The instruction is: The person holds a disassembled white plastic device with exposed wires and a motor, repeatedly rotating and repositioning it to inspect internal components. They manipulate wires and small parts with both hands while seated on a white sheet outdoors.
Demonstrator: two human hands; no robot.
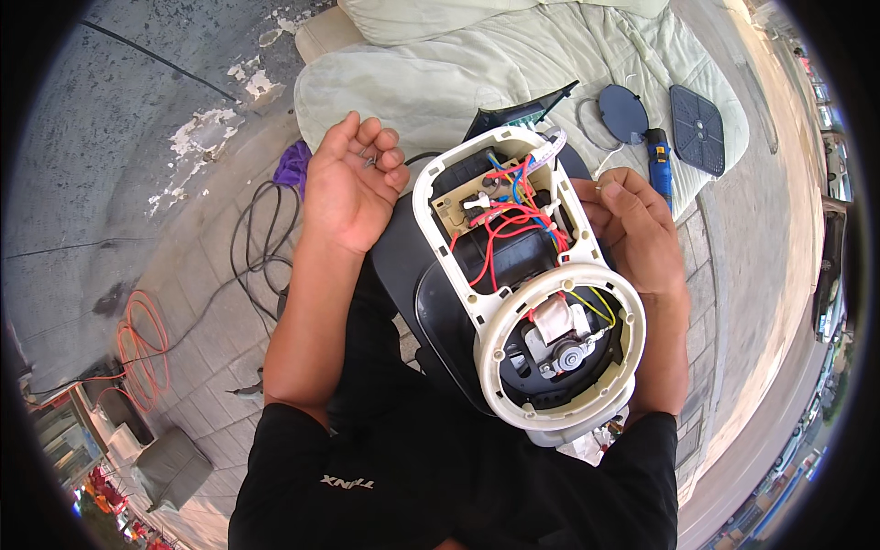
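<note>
An opened kitchen appliance with a dark body [440, 302] rests on my lap, tilted. Its off-white frame [446, 261] surrounds a circuit board [456, 209] and a tangle of red wires [495, 234], with blue and yellow ones among them. Inside the round near end of the frame sits a small motor [559, 344]. Left of the frame, my left hand [353, 188] is palm up, fingers curled over small metal screws [370, 162]. My right hand [637, 225] is at the frame's right side, thumb and finger pinched together; what is between them is too small to name.
Behind the appliance lies a pale green padded cover [412, 82]. On it are a dark round plate [623, 114], a black perforated square plate [698, 130] and a blue-black power screwdriver [659, 170]. A dark panel [522, 112] stands tilted at the frame's far end. Cables [261, 234] lie coiled at left.
</note>
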